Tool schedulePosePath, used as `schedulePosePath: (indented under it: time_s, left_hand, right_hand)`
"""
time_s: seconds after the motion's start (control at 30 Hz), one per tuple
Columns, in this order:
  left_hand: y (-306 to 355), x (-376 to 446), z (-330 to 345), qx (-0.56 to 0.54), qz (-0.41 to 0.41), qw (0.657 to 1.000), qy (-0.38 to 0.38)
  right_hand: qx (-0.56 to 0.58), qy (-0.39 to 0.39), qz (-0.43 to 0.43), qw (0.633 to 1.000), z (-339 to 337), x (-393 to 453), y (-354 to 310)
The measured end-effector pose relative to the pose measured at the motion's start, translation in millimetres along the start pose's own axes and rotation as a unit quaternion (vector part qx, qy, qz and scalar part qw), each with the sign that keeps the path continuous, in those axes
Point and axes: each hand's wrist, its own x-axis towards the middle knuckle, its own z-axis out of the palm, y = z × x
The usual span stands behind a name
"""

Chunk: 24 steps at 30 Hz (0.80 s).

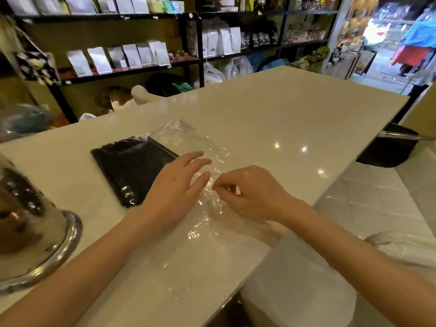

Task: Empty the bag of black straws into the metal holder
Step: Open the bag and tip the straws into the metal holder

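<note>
The black straws [132, 165] lie bundled on the table [271, 114] at 9 o'clock of the left hand [175, 188]. That hand rests flat, fingers spread, on the clear bag [203, 215]. The right hand [250, 193] pinches the bag's film. The metal holder [30, 223] stands at far 9 o'clock.

Warm indoor light, countertop [271, 119] glare, fisheye edges.

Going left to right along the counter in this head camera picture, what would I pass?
Metal holder at the left edge → bundle of black straws → left hand flat on the clear plastic bag → right hand pinching the bag → black bin off the counter's right edge.
</note>
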Motion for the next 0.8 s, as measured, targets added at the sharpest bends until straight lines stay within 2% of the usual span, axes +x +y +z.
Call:
schedulePosePath:
  time_s: [0.1,0.23,0.3,0.4,0.5,0.57,0.6,0.7,0.73,0.8]
  left_hand:
    - [-14,-4,-17,0.001,-0.100,0.995,0.025]
    - [-33,-5,-38,-0.006,-0.249,0.968,0.044]
    - [-42,-9,-43,-0.003,-0.313,0.949,0.031]
    - [-46,-18,-44,-0.028,-0.375,0.926,0.032]
    - [-46,-23,-45,-0.123,-0.420,0.896,0.077]
    - [-50,-25,-48,-0.219,-0.450,0.855,0.135]
    - [-52,-26,-51,-0.276,-0.467,0.824,0.166]
    - [-53,-26,-60,-0.468,-0.491,0.701,0.221]
    - [-50,-26,-63,-0.507,-0.488,0.671,0.233]
    - [-42,-25,-69,-0.542,-0.490,0.637,0.246]
  right_hand:
    - [0.066,0.015,0.024,0.997,4,39,7]
    - [0.102,-0.041,0.028,0.994,19,92,12]
    - [0.090,-0.055,0.035,0.994,26,113,13]
    - [0.060,-0.020,0.069,0.996,34,135,16]
    - [-0.003,0.013,0.134,0.991,43,148,25]
    - [-0.016,0.012,0.189,0.982,47,153,33]
    - [-0.002,0.017,0.211,0.977,48,155,35]
    - [0.056,0.041,0.263,0.962,47,164,42]
    - [0.077,0.038,0.281,0.956,46,168,44]
    - [0.123,0.018,0.310,0.943,43,174,48]
